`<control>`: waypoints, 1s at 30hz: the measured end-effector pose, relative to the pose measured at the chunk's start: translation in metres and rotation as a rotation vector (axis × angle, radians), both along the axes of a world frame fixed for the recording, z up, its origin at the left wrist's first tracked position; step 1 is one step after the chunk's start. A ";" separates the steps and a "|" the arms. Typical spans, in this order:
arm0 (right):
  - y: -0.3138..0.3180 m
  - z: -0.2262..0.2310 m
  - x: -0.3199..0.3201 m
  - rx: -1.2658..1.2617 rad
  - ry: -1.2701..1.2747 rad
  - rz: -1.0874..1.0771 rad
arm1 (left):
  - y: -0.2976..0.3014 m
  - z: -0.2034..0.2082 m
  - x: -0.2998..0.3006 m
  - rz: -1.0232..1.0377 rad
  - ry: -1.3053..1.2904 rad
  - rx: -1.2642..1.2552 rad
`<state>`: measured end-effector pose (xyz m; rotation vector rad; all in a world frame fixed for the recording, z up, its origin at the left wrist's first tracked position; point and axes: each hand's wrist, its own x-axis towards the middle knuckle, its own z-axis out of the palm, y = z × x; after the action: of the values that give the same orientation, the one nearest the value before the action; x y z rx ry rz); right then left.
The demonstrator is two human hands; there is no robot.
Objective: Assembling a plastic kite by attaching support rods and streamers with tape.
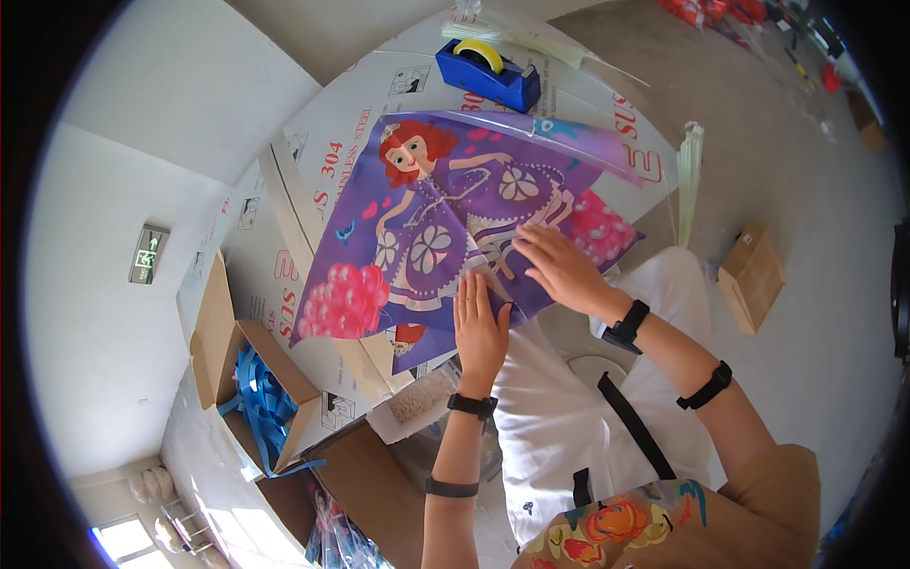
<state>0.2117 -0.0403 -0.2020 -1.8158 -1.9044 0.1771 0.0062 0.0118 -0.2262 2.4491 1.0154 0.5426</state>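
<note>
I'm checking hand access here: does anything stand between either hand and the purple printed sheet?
Nothing visible does. The left hand and right hand both lie on the purple printed sheet, near its lower end; the blue tape dispenser sits beyond its far edge.

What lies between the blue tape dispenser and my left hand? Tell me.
In the head view, mostly the purple printed sheet, under your left hand; a narrow strip of white board shows by the tape dispenser.
</note>
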 end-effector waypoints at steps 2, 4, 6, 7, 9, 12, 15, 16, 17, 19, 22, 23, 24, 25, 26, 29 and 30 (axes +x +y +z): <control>-0.006 -0.014 -0.010 -0.078 -0.103 0.041 | 0.003 -0.005 -0.002 0.067 0.135 0.041; -0.011 -0.027 -0.001 -0.078 -0.152 -0.008 | 0.005 -0.011 -0.002 0.065 0.194 0.047; -0.009 -0.030 0.000 -0.072 -0.189 -0.047 | 0.009 -0.010 -0.005 0.032 0.204 0.058; -0.009 -0.032 0.001 -0.083 -0.175 -0.064 | 0.010 -0.012 -0.004 0.040 0.220 0.058; -0.003 -0.037 -0.011 -0.067 -0.145 -0.053 | 0.009 -0.016 -0.010 0.084 0.233 0.086; -0.008 -0.036 -0.009 -0.065 -0.177 -0.084 | 0.005 -0.020 -0.003 0.123 0.230 0.144; -0.009 -0.040 -0.021 -0.042 -0.224 -0.054 | 0.002 -0.017 -0.023 0.120 0.136 0.087; -0.009 -0.038 -0.017 -0.038 -0.246 -0.057 | 0.006 -0.010 -0.023 0.085 0.076 0.056; -0.005 -0.038 -0.017 -0.049 -0.250 -0.038 | 0.010 -0.008 -0.033 0.111 -0.089 0.002; -0.007 -0.049 -0.014 -0.075 -0.250 -0.025 | 0.013 0.013 -0.060 0.247 -0.225 -0.053; -0.008 -0.055 -0.007 -0.132 -0.250 -0.043 | 0.025 0.047 -0.136 0.519 -0.387 0.115; -0.011 -0.058 -0.002 -0.120 -0.268 -0.054 | 0.032 0.054 -0.168 0.627 -0.313 0.203; -0.011 -0.058 0.000 -0.100 -0.281 -0.058 | 0.041 0.055 -0.208 0.739 -0.248 0.317; -0.010 -0.058 -0.002 -0.115 -0.279 -0.058 | 0.048 0.051 -0.249 0.909 -0.257 0.313; -0.009 -0.056 -0.003 -0.104 -0.271 -0.056 | 0.056 0.049 -0.293 1.049 -0.244 0.308; -0.005 -0.057 -0.008 -0.086 -0.264 -0.037 | 0.059 0.040 -0.403 1.192 0.031 0.282; -0.004 -0.057 -0.010 -0.101 -0.271 -0.035 | 0.058 0.037 -0.426 1.211 0.087 0.161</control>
<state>0.2018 -0.0446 -0.2591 -2.0253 -2.0770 0.0144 -0.4200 0.0699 -0.1888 1.7116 2.5272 0.8712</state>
